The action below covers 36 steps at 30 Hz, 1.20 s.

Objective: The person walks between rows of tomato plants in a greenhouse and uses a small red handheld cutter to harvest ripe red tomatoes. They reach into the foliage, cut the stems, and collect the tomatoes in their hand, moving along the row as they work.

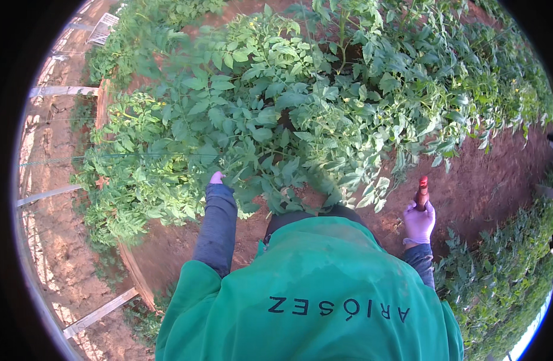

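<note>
My right hand (pixel 419 225), in a thin light purple glove, is closed around a short dark reddish-brown tool (pixel 422 195) with a bright red end pointing away from me. Its exact kind does not show. The hand is over bare soil, to the right of the leafy row and apart from it. My left hand (pixel 216 178), also in a purple glove, reaches into the green tomato plants (pixel 252 114). Leaves cover most of it, so its fingers are hidden. I cannot make out whether it holds a stem or leaf.
Reddish-brown soil (pixel 493 174) runs along the right, with another row of plants (pixel 505 277) beyond it. A wooden edging board (pixel 135 274) and pale crossbars (pixel 102 313) lie on the left. A thin green string (pixel 138 155) stretches across the foliage.
</note>
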Each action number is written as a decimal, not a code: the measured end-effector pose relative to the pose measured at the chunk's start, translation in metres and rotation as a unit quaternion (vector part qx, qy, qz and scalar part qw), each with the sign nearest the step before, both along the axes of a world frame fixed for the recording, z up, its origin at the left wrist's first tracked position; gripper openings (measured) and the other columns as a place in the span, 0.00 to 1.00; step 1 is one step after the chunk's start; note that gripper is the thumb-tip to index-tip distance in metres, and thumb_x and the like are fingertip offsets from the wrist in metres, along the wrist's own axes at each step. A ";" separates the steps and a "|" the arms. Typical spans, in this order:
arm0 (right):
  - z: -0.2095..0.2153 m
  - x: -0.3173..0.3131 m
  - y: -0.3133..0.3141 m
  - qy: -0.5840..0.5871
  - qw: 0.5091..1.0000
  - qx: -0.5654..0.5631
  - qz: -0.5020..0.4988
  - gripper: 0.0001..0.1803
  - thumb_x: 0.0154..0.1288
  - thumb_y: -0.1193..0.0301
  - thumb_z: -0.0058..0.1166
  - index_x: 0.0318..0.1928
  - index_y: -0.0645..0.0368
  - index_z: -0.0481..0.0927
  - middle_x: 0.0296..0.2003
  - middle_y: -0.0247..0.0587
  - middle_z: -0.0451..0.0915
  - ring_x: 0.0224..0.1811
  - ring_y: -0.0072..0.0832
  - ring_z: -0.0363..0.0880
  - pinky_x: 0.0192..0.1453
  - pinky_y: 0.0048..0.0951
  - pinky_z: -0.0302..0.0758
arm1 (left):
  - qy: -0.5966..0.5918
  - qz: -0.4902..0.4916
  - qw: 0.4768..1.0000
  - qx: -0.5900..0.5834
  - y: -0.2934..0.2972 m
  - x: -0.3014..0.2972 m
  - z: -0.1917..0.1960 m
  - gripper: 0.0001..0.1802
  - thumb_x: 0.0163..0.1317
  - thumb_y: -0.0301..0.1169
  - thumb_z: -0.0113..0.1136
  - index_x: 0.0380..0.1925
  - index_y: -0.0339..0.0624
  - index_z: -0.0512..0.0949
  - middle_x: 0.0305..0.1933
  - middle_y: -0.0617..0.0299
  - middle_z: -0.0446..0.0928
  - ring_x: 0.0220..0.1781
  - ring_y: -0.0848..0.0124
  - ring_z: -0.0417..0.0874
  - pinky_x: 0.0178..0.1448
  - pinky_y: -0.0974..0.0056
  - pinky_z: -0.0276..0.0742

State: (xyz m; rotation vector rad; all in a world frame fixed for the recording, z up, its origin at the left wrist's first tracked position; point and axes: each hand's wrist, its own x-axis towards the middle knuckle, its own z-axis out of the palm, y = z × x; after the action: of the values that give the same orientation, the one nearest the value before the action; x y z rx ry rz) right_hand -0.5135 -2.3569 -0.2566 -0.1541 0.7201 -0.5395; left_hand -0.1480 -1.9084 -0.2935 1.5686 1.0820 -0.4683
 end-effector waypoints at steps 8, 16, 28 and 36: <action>-0.005 0.006 -0.017 -0.024 0.999 0.024 0.032 0.23 0.53 0.67 0.53 0.50 0.59 0.67 0.41 0.38 0.72 0.35 0.30 0.69 0.42 0.32 0.69 | 0.099 -0.636 0.740 -0.196 -0.005 -0.065 0.097 0.15 0.55 0.35 0.56 0.41 0.39 0.75 0.36 0.62 0.76 0.29 0.73 0.76 0.35 0.66 0.75; -0.011 0.021 -0.002 -0.005 0.995 0.055 0.079 0.23 0.51 0.67 0.55 0.49 0.58 0.69 0.41 0.37 0.72 0.34 0.29 0.69 0.42 0.32 0.70 | -0.009 -0.477 0.875 -0.083 -0.016 -0.107 0.069 0.26 0.63 0.39 0.50 0.60 0.48 0.63 0.52 0.58 0.73 0.47 0.67 0.77 0.49 0.65 0.72; 0.046 0.144 0.119 0.021 0.934 -0.224 0.277 0.21 0.56 0.70 0.52 0.52 0.55 0.69 0.49 0.39 0.71 0.50 0.29 0.69 0.49 0.28 0.67 | -0.108 0.187 0.931 -0.293 -0.045 0.008 -0.012 0.24 0.65 0.46 0.42 0.60 0.57 0.62 0.62 0.68 0.63 0.66 0.66 0.60 0.66 0.54 0.49; 0.047 0.262 0.225 0.116 0.754 -0.561 0.320 0.18 0.52 0.76 0.58 0.46 0.58 0.74 0.37 0.33 0.77 0.40 0.20 0.74 0.46 0.23 0.72 | -0.024 0.134 0.927 -0.349 0.011 0.003 -0.027 0.14 0.63 0.35 0.48 0.50 0.57 0.71 0.50 0.70 0.71 0.52 0.69 0.68 0.60 0.54 0.59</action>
State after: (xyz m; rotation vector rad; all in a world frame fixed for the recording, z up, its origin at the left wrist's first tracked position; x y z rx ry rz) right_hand -0.2511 -2.1318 -0.2096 -1.5756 0.4416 -0.2155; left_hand -0.1449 -1.8969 -0.3200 0.7881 0.9305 -0.5469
